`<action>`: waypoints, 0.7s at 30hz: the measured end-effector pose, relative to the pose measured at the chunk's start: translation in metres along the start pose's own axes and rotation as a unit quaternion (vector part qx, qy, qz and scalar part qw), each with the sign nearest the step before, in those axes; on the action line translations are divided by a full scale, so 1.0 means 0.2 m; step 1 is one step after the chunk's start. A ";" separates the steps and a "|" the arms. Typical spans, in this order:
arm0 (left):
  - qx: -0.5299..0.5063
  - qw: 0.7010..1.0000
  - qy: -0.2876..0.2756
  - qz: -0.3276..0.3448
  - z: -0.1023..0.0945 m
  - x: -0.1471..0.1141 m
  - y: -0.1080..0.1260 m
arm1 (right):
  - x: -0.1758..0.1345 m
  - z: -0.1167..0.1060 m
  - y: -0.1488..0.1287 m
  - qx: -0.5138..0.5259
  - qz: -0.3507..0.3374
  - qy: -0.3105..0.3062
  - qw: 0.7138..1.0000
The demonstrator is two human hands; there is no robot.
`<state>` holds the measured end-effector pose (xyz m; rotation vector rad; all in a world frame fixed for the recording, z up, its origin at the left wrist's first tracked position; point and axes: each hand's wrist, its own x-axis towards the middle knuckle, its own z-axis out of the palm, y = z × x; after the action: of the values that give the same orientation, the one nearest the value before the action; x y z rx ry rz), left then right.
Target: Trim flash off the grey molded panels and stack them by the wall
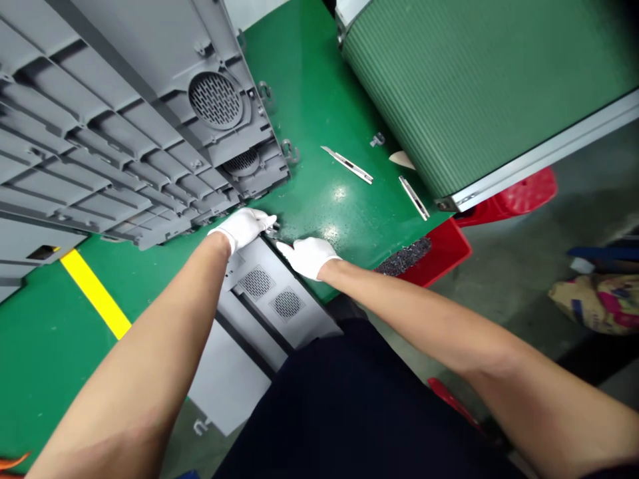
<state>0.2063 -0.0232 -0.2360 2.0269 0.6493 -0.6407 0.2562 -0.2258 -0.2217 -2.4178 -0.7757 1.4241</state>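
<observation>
A grey plastic panel (314, 313) with two square vent grilles lies in front of my body, across the near edge of the green table. My left hand (244, 227), in a white glove, has its fingers bent round the panel's far corner, by a small clip-like tab. My right hand (310, 257), gloved too, is beside the panel's right edge, with its fingers closed and pointing at that corner. What it may hold is too small to make out. Dark specks lie on the table by both hands.
Large ribbed grey panels (124, 100) stand at the left. Two utility knives, one nearer (347, 165) and one by the belt (414, 197), lie on the green table (304, 80). A green conveyor belt (489, 86) is at the right, above a red bin (444, 253) with dark scraps.
</observation>
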 end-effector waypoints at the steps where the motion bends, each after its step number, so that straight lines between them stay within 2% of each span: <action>1: -0.019 0.999 0.023 0.013 0.00 -0.02 0.01 | -0.02 -0.01 0.04 -0.002 -0.007 0.011 1.000; 3: -0.021 0.996 0.064 0.058 0.03 -0.06 0.08 | -0.10 -0.01 0.15 0.000 -0.002 0.034 0.999; 5: 0.004 0.990 0.073 0.119 0.13 -0.08 0.23 | -0.21 0.03 0.30 0.034 0.034 0.056 0.997; 7: -0.005 0.984 0.036 0.176 0.29 -0.10 0.42 | -0.34 0.09 0.47 0.112 0.083 0.058 0.988; 10: -0.048 0.973 -0.031 0.222 0.57 -0.13 0.68 | -0.50 0.20 0.72 0.205 0.168 0.056 0.963; 11: -0.013 0.971 -0.045 0.235 0.64 -0.15 0.74 | -0.55 0.24 0.79 0.248 0.205 0.053 0.945; 13: 0.142 0.953 -0.103 0.246 0.74 -0.18 0.77 | -0.61 0.32 0.91 0.329 0.260 0.054 0.906; 14: 0.241 0.929 -0.156 0.233 0.76 -0.20 0.76 | -0.63 0.35 0.95 0.362 0.275 0.058 0.889; 16: 0.406 0.849 -0.286 0.180 0.77 -0.25 0.70 | -0.65 0.39 1.01 0.402 0.286 0.070 0.867; 17: 0.453 0.811 -0.339 0.149 0.75 -0.27 0.67 | -0.65 0.40 1.02 0.415 0.289 0.075 0.860; 18: 0.478 0.785 -0.376 0.117 0.73 -0.30 0.64 | -0.64 0.40 1.03 0.425 0.287 0.077 0.855; 19: 0.481 0.776 -0.397 0.090 0.70 -0.33 0.62 | -0.63 0.39 1.04 0.432 0.282 0.076 0.853; 21: 0.445 0.795 -0.410 0.042 0.60 -0.41 0.59 | -0.61 0.36 1.05 0.439 0.262 0.070 0.856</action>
<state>0.2007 -0.1982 -0.1700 2.2153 -0.3625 -1.8788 0.2151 -0.4719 -0.2604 -1.9645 0.5451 1.3063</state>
